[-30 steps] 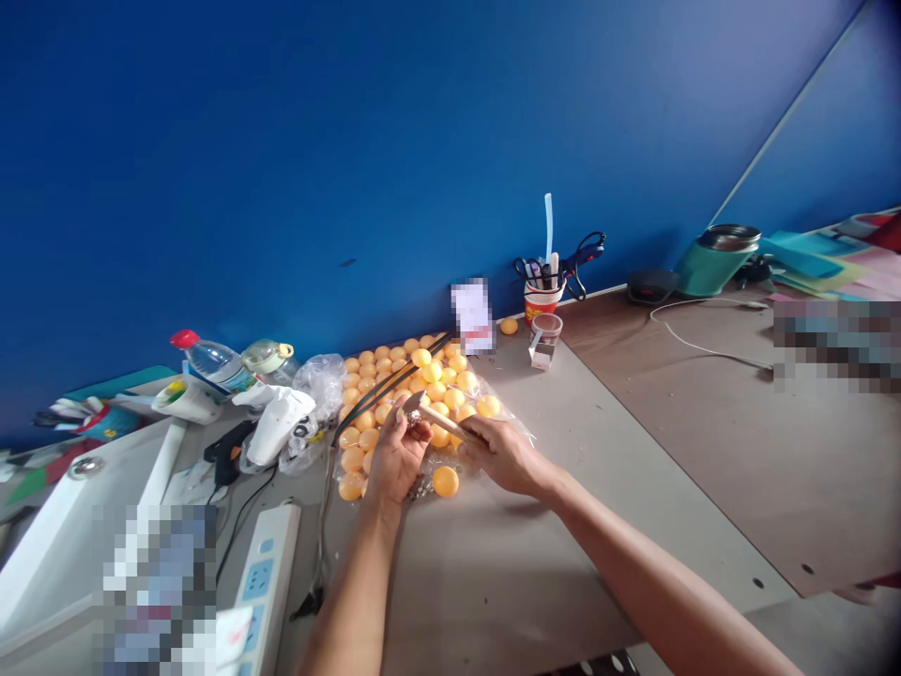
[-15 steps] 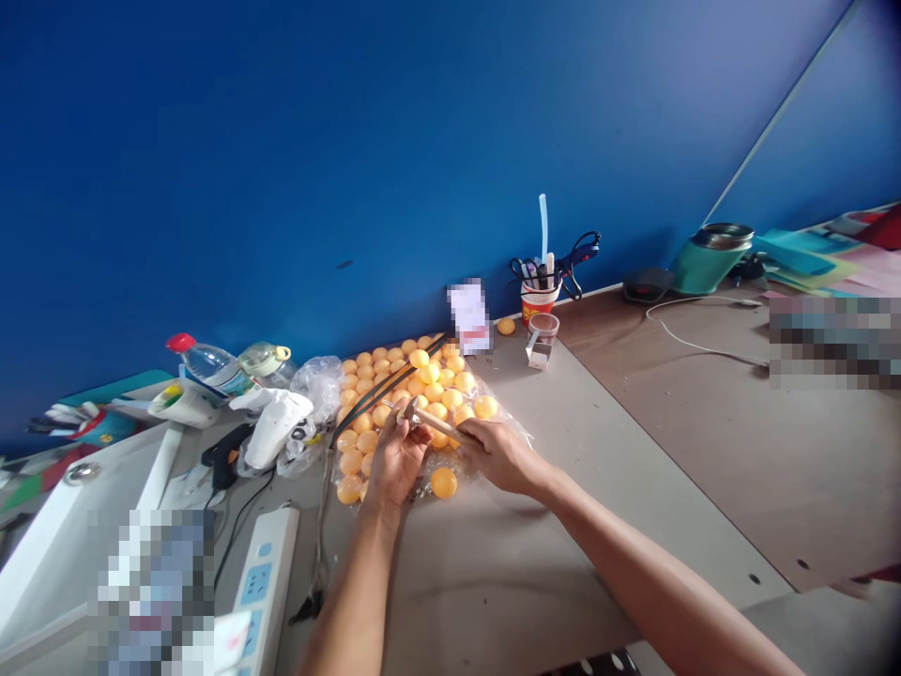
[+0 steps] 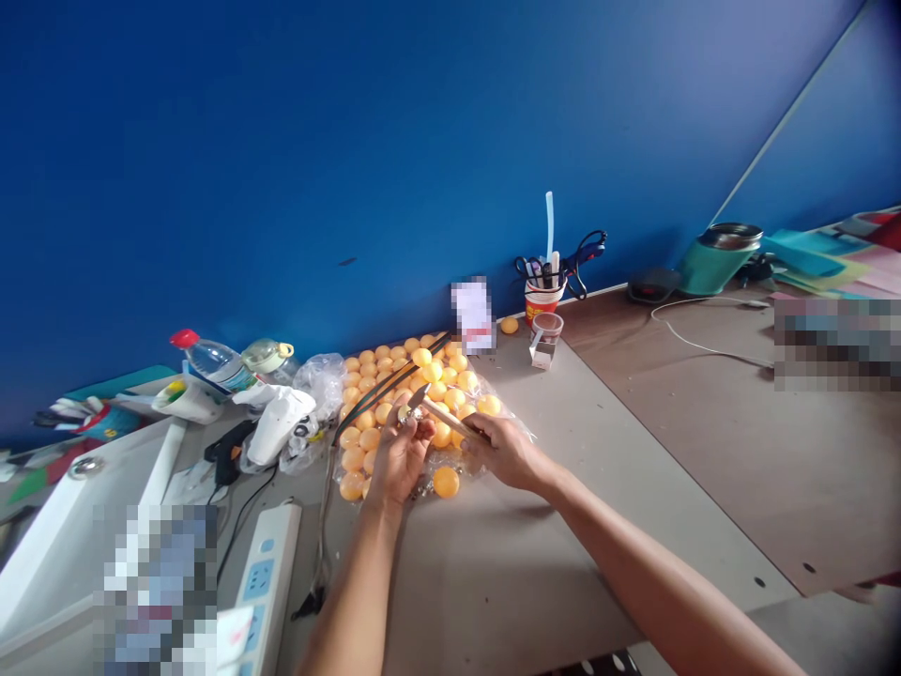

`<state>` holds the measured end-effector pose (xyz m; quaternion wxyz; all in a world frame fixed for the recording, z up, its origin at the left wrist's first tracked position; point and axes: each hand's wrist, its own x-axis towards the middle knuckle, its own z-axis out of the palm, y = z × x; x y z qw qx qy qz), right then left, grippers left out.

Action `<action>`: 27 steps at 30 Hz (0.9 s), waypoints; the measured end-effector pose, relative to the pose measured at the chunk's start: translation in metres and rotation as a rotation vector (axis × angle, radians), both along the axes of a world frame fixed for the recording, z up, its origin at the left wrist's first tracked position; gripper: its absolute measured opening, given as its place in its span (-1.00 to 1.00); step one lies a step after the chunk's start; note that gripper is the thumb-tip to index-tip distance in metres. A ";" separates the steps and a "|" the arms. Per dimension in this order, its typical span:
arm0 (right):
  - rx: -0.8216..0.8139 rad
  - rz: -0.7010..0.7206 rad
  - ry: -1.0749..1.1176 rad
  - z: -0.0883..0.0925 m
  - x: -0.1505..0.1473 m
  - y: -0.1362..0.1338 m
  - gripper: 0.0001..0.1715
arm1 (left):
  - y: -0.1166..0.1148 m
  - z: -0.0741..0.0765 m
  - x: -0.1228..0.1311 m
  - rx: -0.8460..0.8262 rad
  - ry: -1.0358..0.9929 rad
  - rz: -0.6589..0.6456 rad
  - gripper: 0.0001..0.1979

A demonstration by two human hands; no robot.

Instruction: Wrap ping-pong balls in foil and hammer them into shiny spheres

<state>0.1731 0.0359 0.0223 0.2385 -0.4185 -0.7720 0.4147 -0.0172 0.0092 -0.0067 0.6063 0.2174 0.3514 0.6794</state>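
Note:
My right hand [image 3: 512, 454] is closed around the wooden handle of a hammer [image 3: 450, 419], whose head points up and left. Just below that head, my left hand [image 3: 400, 462] pinches a small shiny, round-looking metal piece [image 3: 406, 414] between thumb and fingers; its exact kind is too small to make out. Behind both hands lies a clear plastic bag of orange table tennis balls [image 3: 366, 421], partly covered by them. One orange ball [image 3: 446, 483] rests in front of the bag, beside small shiny bits [image 3: 423, 486] near my left wrist.
A power strip [image 3: 266, 573], a hot glue gun [image 3: 231, 451] and a plastic bottle [image 3: 215, 362] are on the left. Toward the back stand a paper cup of pens [image 3: 542, 302] and a small clear container [image 3: 546, 329]. A green jar [image 3: 718, 263] stands far right, by a white cable [image 3: 694, 349].
The hammer's head has lifted slightly up from the metal piece in my left hand. My left hand keeps its pinch. The whole view has shifted a little.

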 end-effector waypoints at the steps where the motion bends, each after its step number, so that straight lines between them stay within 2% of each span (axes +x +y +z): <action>1: 0.002 -0.001 -0.001 -0.001 0.000 0.000 -0.85 | 0.000 0.001 0.001 0.010 0.019 -0.004 -0.53; 3: -0.003 0.001 0.003 -0.002 0.001 0.000 -0.87 | -0.001 0.004 0.004 0.033 0.063 -0.001 -0.49; 6: -0.005 0.001 0.027 -0.002 0.000 0.000 -0.88 | -0.001 0.005 0.008 0.049 0.148 0.026 -0.54; 12: -0.020 0.035 0.014 0.003 0.000 -0.001 -0.89 | 0.000 -0.004 0.009 -0.068 0.445 0.187 -0.54; 18: -0.015 0.041 0.020 0.005 0.001 -0.002 -0.90 | 0.001 -0.008 0.010 -0.069 0.593 0.330 -0.51; 25: -0.035 0.044 0.029 0.006 0.003 -0.002 -0.94 | -0.001 0.001 0.012 -0.118 0.570 0.324 -0.62; 27: -0.059 0.043 0.048 0.006 0.003 -0.001 -0.95 | -0.002 0.003 0.012 -0.087 0.566 0.310 -0.68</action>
